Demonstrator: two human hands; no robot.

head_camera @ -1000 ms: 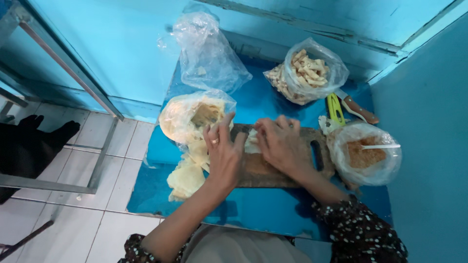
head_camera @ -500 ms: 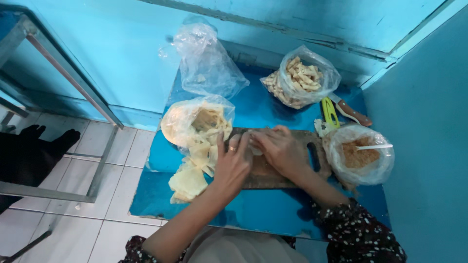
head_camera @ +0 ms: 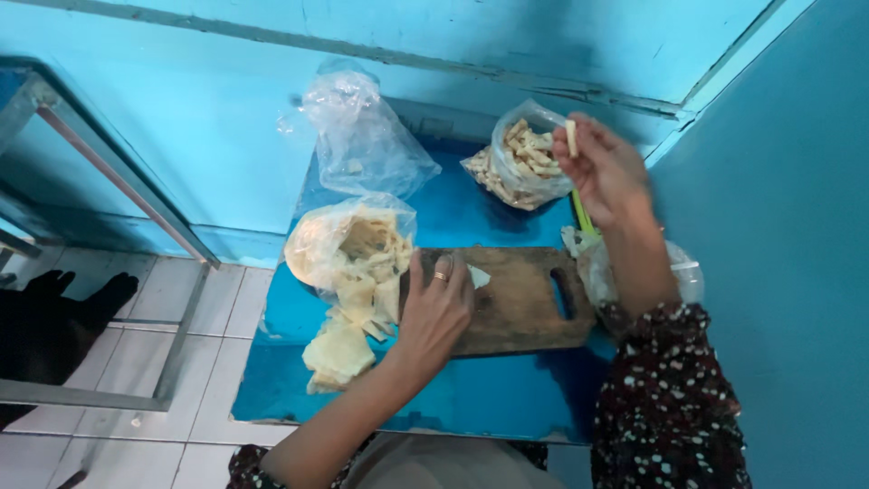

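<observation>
One small pale roll (head_camera: 570,138) is now pinched between the thumb and fingertips of the right hand (head_camera: 605,170), which has lifted off the wooden cutting board (head_camera: 516,299) and is hovering at the upper right of the frame, just over the open mouth of the clear bag of finished rolls (head_camera: 518,167). Half a second ago both hands were pressed together on the board, so I judge the rolling of this piece to be over and the piece to be on its way into that bag. The right forearm, in a dark dotted sleeve (head_camera: 665,398), is rising steeply from the lower right, wrist bent toward the bag.

The left hand (head_camera: 436,308) is staying at the board's left end, palm down, fingers loosely spread and gripping nothing, beside a small pale scrap (head_camera: 478,276). Left of it, thin pale wrappers (head_camera: 348,312) are spilling out of another plastic bag (head_camera: 337,243) onto the blue table (head_camera: 471,398).
</observation>
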